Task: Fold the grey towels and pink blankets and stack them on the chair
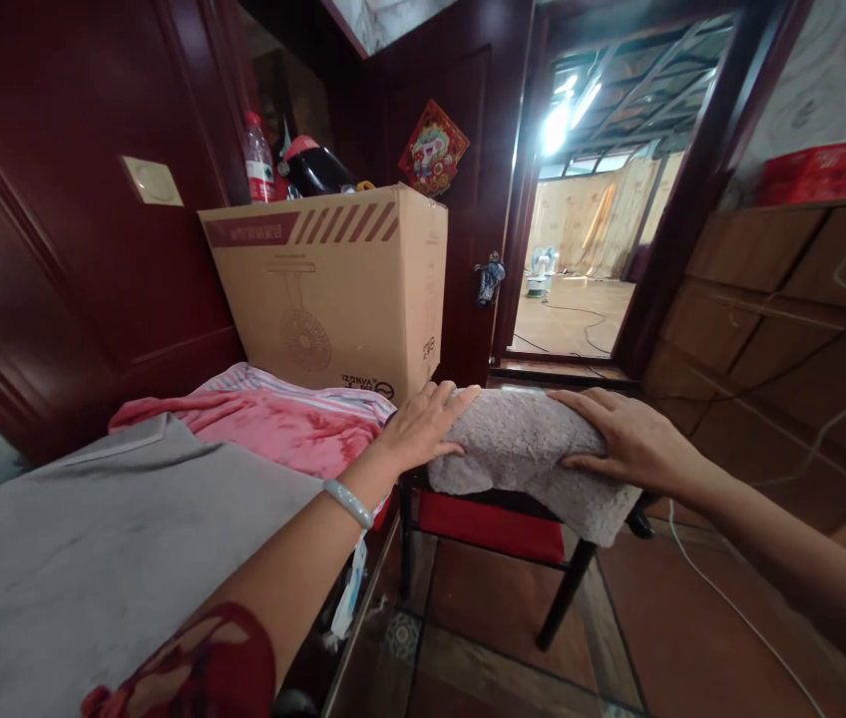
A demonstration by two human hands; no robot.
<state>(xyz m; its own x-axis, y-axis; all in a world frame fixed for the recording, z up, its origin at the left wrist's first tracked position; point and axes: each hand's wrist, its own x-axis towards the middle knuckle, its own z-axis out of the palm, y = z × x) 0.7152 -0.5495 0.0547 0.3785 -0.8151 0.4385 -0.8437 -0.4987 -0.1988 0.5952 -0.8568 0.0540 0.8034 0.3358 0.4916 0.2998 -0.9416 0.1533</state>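
Note:
A grey fluffy cloth (520, 439) is draped over the top of a dark chair (577, 588) with a red panel (483, 524). My left hand (427, 427) is on the cloth's left end, fingers over the top and thumb on the near face. Over the right end, my right hand (629, 434) curves in the same way, with its thumb pressed to the near side. Both hands are closed lightly on the cloth. Its far side is hidden. The right corner hangs lower, beside the chair leg.
Left lies a bed-like surface with a grey sheet (139, 538) and a pink cloth (273, 419). A large carton (333, 289) stands behind, with a bottle (259, 165) beyond its top edge. Stacked boxes (759, 339) line the right. A white cable (729, 598) crosses the tiled floor.

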